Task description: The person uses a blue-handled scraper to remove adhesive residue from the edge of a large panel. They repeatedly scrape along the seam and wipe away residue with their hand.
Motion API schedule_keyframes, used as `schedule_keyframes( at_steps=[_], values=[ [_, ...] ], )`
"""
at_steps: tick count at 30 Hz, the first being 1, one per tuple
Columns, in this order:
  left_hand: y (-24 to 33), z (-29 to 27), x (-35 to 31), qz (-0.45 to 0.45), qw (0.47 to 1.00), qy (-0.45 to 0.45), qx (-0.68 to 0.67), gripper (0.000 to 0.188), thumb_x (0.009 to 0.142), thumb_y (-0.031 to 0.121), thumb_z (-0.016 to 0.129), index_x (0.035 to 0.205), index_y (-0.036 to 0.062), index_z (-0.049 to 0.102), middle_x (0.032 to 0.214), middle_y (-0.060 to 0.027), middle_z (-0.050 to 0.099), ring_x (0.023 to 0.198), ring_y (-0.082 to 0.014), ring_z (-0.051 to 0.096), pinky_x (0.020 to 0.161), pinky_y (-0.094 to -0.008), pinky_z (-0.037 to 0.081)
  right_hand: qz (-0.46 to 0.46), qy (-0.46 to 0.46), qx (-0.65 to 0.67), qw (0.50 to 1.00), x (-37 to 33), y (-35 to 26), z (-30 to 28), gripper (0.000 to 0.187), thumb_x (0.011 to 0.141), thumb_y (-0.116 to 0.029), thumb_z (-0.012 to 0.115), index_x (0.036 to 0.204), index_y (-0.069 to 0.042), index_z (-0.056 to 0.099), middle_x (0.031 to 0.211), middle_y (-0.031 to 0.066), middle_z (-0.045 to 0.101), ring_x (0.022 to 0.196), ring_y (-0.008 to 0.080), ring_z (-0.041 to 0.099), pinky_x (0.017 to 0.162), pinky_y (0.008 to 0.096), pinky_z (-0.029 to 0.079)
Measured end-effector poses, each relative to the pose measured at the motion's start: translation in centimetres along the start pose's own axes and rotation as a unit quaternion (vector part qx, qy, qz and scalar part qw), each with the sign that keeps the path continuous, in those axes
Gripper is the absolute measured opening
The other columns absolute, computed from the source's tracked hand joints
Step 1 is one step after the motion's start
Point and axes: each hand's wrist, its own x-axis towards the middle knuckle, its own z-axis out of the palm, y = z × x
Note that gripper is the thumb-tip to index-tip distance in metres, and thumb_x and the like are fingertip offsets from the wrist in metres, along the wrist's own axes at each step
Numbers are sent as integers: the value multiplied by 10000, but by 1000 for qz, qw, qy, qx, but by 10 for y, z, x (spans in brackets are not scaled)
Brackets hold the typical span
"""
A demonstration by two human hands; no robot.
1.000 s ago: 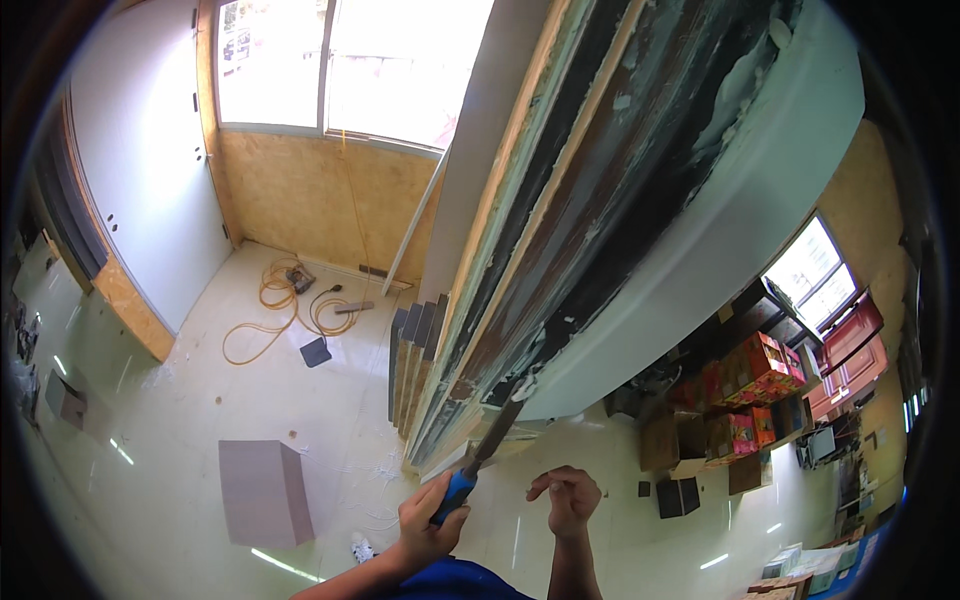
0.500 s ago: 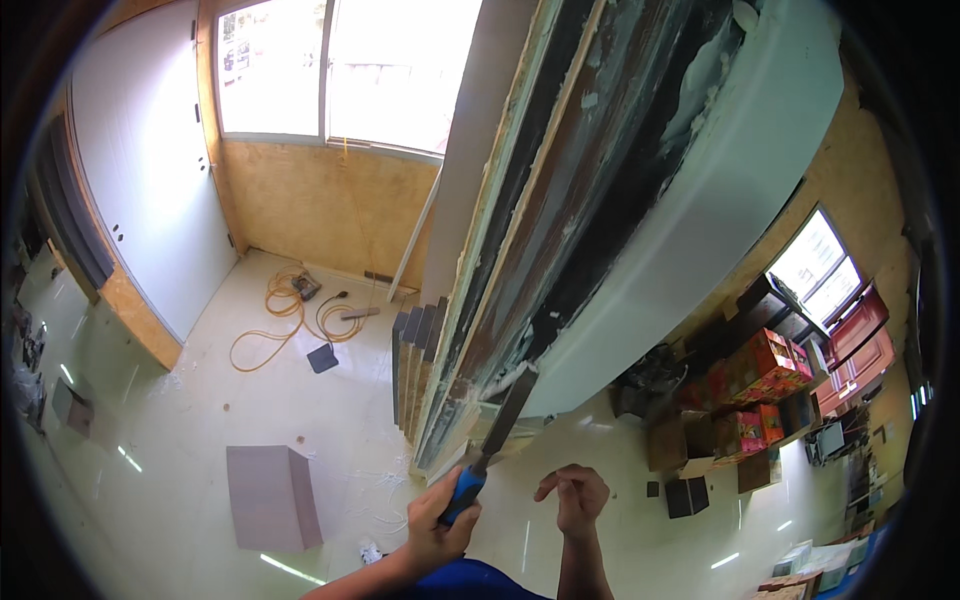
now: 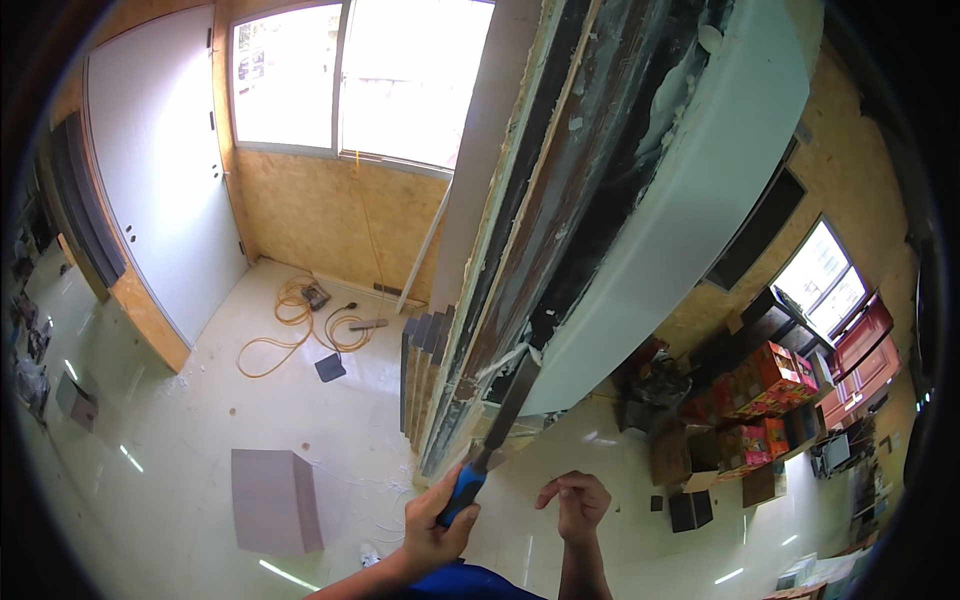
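Note:
My left hand [image 3: 436, 520] is wrapped round the blue-and-black handle of a chisel [image 3: 515, 398] with a long, flat, dark blade. The blade points up and away, and its tip meets a whitish curl of residue [image 3: 508, 359] on the edge of a tall panel assembly [image 3: 600, 185]. That edge has dark and brown strips smeared with white, dried material, beside a smooth pale panel face [image 3: 690, 190]. To the right of the chisel, my right hand [image 3: 578, 502] hangs apart from the panels, fingers curled and thumb folded in, with nothing visible in it.
On the floor at left lie a coiled orange cord [image 3: 290, 310] and a grey box-like block [image 3: 275, 500]. A white door [image 3: 160, 180] stands at far left. Stacked panels [image 3: 425, 350] lean behind the assembly. Cartons [image 3: 690, 460] and colourful boxes [image 3: 770, 370] crowd the right.
The chisel's tip has edged upward along the panel edge, and the whitish curl sits slightly higher. The surroundings have shifted a little in view. My right hand has barely moved.

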Motion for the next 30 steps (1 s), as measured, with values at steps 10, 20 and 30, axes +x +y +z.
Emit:
schedule_keyframes(
  at_steps=[10, 20, 30],
  values=[
    [9, -4, -7, -37, 999, 1, 11, 572, 817, 28, 699, 1344, -70, 501, 879, -163, 669, 717, -213, 655, 671, -285, 507, 9, 11, 16, 1000, -4, 2, -5, 203, 911, 100, 435, 1056, 37, 562, 791, 184, 663, 576, 216, 655, 568, 335, 556],
    [20, -9, -11, -44, 999, -20, 18, 608, 870, 26, 661, 1430, -17, 427, 824, -106, 653, 670, -132, 593, 642, -255, 487, 13, 9, 25, 1000, -3, -1, -6, 204, 901, 105, 433, 1045, 37, 560, 786, 192, 659, 571, 222, 651, 564, 342, 551],
    [24, 4, -10, -108, 992, -13, -57, 558, 879, 21, 666, 1392, -51, 460, 847, -85, 649, 724, -92, 593, 668, -237, 486, 6, -4, 2, 1000, -9, -10, -4, 168, 925, 77, 453, 1040, 38, 567, 783, 193, 660, 575, 220, 653, 569, 344, 555]
  ],
)
